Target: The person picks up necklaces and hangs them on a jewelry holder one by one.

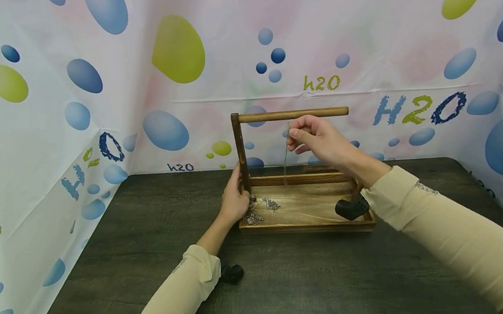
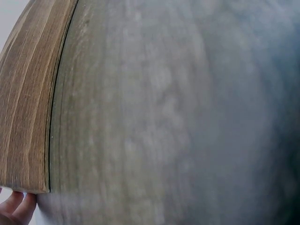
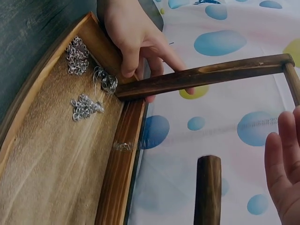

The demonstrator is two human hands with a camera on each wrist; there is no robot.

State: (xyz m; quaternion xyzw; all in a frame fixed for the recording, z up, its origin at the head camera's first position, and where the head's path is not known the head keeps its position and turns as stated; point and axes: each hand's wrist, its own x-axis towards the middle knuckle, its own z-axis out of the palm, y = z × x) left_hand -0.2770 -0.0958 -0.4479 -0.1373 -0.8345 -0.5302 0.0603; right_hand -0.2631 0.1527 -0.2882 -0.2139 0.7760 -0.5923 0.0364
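With our left hand [image 1: 234, 200] we grip the left end of a wooden stand [image 1: 240, 145], seemingly rigid and easy to steady there, while our right hand [image 1: 319, 139] pinches a thin chain [image 1: 285, 166] that hangs below the crossbar [image 1: 293, 115], over the tray [image 1: 308, 207]. The chain looks light, limp and prone to tangle, best held by one end, like the heaped chains [image 1: 272, 204] at the tray's left. Underneath lies a dark wood-grain surface [image 1: 294, 287]; beyond it rises a white backdrop [image 1: 230, 55] printed with bubbles.
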